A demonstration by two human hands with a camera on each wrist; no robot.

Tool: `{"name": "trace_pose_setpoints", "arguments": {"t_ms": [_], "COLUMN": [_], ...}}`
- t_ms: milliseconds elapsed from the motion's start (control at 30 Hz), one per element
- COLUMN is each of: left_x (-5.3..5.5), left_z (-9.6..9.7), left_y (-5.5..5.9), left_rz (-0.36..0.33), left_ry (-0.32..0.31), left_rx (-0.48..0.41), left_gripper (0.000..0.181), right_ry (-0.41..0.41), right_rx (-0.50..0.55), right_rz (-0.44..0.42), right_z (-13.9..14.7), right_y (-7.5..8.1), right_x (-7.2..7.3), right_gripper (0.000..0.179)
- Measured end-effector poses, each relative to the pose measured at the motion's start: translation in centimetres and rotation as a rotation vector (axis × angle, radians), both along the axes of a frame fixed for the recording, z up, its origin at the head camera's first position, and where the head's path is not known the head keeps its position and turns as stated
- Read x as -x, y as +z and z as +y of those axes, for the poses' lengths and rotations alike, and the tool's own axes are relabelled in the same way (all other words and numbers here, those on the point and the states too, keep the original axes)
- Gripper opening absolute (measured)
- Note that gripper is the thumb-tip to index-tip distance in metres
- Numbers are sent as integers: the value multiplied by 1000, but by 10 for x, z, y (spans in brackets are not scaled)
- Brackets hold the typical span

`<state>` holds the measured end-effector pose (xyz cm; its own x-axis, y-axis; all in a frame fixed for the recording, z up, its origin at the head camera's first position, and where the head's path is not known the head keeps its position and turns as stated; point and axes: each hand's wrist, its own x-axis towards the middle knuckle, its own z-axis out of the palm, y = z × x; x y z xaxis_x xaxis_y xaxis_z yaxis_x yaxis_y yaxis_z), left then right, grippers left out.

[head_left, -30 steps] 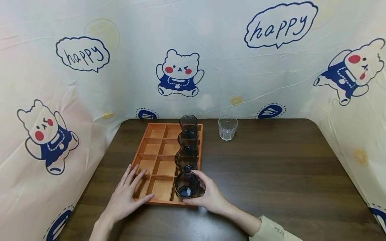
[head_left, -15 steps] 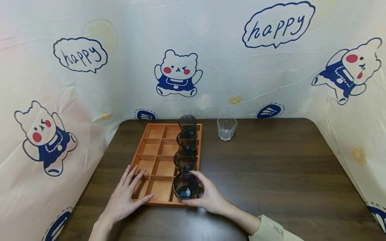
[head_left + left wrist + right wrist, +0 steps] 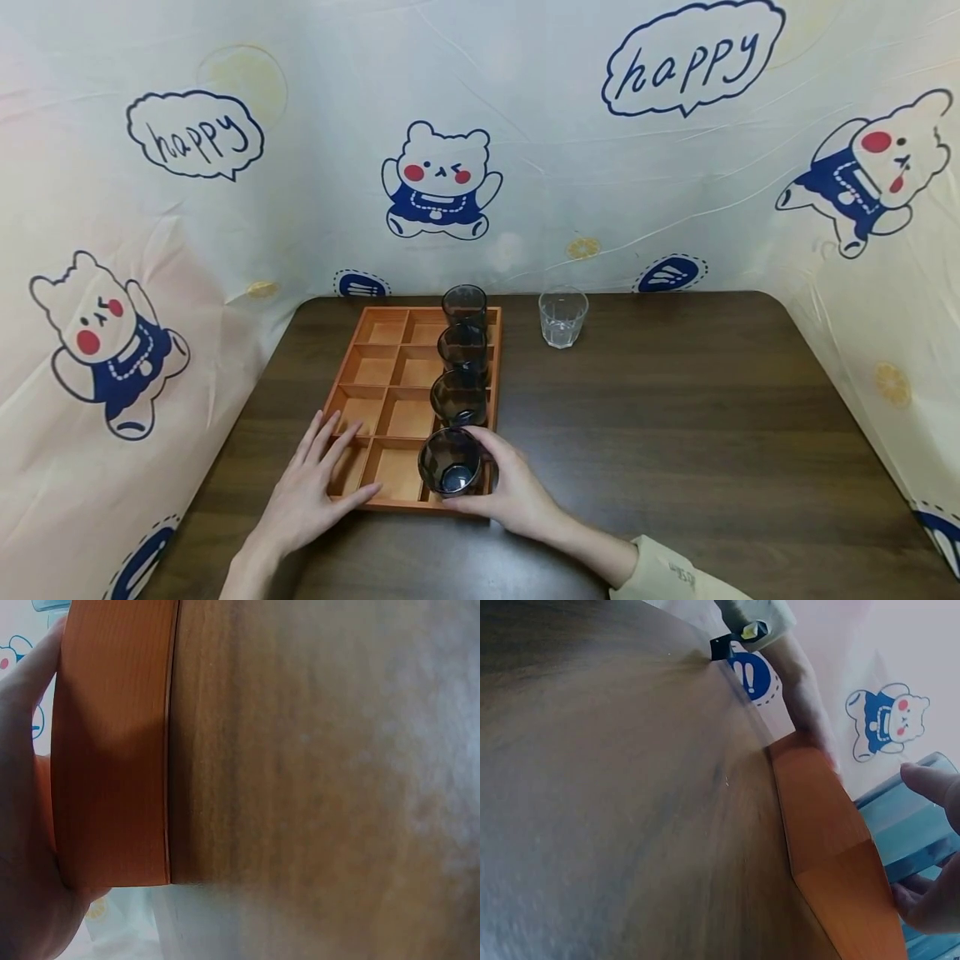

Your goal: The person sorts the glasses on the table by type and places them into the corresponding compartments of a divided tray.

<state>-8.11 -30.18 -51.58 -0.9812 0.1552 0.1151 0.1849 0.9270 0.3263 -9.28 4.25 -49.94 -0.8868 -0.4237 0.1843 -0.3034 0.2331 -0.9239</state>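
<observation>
My right hand point(image 3: 517, 492) grips a dark tinted glass point(image 3: 450, 462) by its right side, fingers behind and thumb in front. That glass leans slightly left over the near-right end of an orange-brown wooden tray point(image 3: 420, 506) divided into compartments. In the right wrist view, the gripped glass point(image 3: 907, 825) looks bluish beside the tray's outer wall point(image 3: 825, 817). My left hand point(image 3: 303, 492) rests spread over the tray's near-left corner, its thumb at the front edge. Three more dark glasses point(image 3: 459, 397) stand in the right column behind the gripped one.
A clear faceted glass point(image 3: 562, 318) stands on the dark wooden table point(image 3: 637, 417), right of the tray's far end. Patterned cloth point(image 3: 555, 167) hangs around the table's back and sides. The tray's left and middle compartments show bare bottoms.
The glass in my right hand has shifted a little left and tipped leftward. My left hand stays on the tray corner. The head view has drifted slightly.
</observation>
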Motion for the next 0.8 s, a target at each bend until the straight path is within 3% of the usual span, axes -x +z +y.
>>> {"name": "trace_pose_setpoints", "arguments": {"t_ms": [367, 800], "left_x": [-1, 0], "left_z": [0, -1], "left_y": [-1, -2], "left_rz": [22, 21], "left_ry": [-5, -6], "left_rx": [-2, -1], "left_gripper": [98, 98], "right_ry": [-19, 70], "right_rx": [-18, 212], "right_rz": [-23, -61], "right_z": [-4, 16], "right_y": [-3, -2], "right_x": [-2, 5], "right_gripper": [83, 83]}}
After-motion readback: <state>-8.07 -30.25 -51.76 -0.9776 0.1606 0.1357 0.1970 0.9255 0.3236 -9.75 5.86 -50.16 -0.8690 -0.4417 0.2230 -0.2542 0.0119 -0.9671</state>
